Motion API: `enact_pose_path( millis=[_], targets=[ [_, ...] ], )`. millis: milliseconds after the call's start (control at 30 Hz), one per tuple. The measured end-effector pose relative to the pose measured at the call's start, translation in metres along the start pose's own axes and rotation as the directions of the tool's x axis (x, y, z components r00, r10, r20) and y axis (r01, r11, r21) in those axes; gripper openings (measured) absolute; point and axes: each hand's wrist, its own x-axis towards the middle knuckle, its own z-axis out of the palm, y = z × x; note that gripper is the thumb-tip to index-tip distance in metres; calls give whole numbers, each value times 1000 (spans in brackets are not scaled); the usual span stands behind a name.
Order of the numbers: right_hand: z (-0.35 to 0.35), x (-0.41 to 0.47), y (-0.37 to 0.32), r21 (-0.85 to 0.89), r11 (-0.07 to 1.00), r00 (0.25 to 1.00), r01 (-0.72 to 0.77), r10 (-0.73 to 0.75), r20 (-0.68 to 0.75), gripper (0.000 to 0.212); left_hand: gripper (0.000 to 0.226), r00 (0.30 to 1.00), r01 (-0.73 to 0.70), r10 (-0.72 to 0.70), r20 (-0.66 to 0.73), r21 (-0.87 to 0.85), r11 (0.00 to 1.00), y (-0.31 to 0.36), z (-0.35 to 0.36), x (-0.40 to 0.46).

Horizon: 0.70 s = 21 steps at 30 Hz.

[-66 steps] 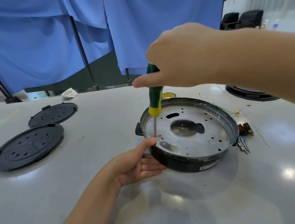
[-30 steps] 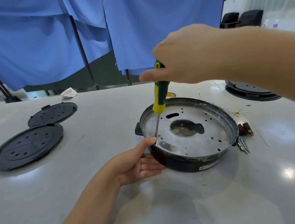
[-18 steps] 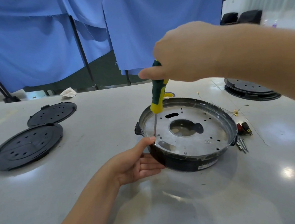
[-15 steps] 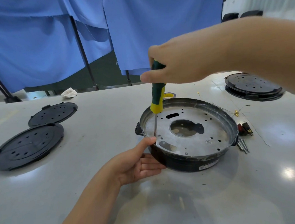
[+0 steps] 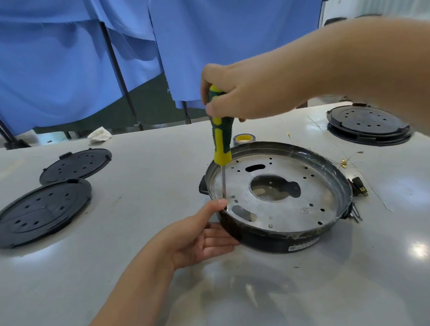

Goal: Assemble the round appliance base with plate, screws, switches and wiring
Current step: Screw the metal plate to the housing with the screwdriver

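Round appliance base (image 5: 288, 239) resting on the pale worktop (image 5: 141, 286), right of centre, black-walled with a metal rim. Perforated metal plate (image 5: 287, 203) seated inside it, a large keyhole-shaped opening at the middle and small holes scattered around.

Right hand (image 5: 244, 92) up above the base's far-left edge, fingers wrapped around the top of a green-and-yellow screwdriver (image 5: 221, 139). Tool held nearly upright, its thin shaft running down to the plate's left edge, just inside the rim. Whether the tip sits in a screw: cannot tell.

Left hand (image 5: 199, 238) at the near-left side of the base, thumb hooked up onto the rim right beside the shaft's tip, fingers lying fairly straight against the black wall, bracing it rather than curling around it.

Just right of the base: small switches (image 5: 357, 185) with red and black bodies, and a few screws (image 5: 355, 214) touching or nearly touching the wall. Thin wiring (image 5: 346, 160) with a brass-coloured terminal strewn further back on the right.

Roll of tape (image 5: 244, 139) right behind the base. Two black perforated covers (image 5: 39, 212) on the left, well apart from the base; another stack of black covers (image 5: 367, 123) at far right. Crumpled white scrap (image 5: 99, 134) at the far edge, blue cloth (image 5: 69, 58) hanging beyond.
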Motion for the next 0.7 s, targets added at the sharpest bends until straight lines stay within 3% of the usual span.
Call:
enact_pose_path(
  millis=[67, 200, 300, 400, 467, 533, 600, 700],
  targets=[
    [-2, -2, -1, -8, 999, 999, 52, -52, 14, 18, 79, 1000, -1, 1, 2, -1, 1000, 0, 0, 0],
    [7, -1, 1, -246, 964, 981, 97, -134, -138, 48, 70, 1000, -3, 3, 6, -14, 1000, -1, 0, 0],
    [18, 2, 1, -361, 932, 931, -4, -128, -341, 58, 69, 1000, -2, 3, 10, -15, 1000, -1, 0, 0],
    [24, 3, 3, -366, 924, 883, -105, -82, -461, 60, 72, 1000, -3, 3, 3, -9, 1000, -1, 0, 0],
    [24, 5, 8, -284, 956, 908, -70, -57, -414, 54, 73, 1000, -2, 2, -2, -9, 1000, -1, 0, 0],
    [22, 5, 11, -21, 999, 966, 40, -44, -254, 38, 71, 1000, -2, 2, -4, -12, 1000, -1, 0, 0],
    [20, 5, 12, 210, 967, 982, 143, -112, -149, 25, 70, 1000, 0, 0, 2, -12, 1000, -1, 0, 0],
    [19, 1, 13, 279, 930, 969, 239, -211, -126, 17, 70, 1000, -1, 1, 8, -14, 1000, -1, 0, 0]
  ],
)
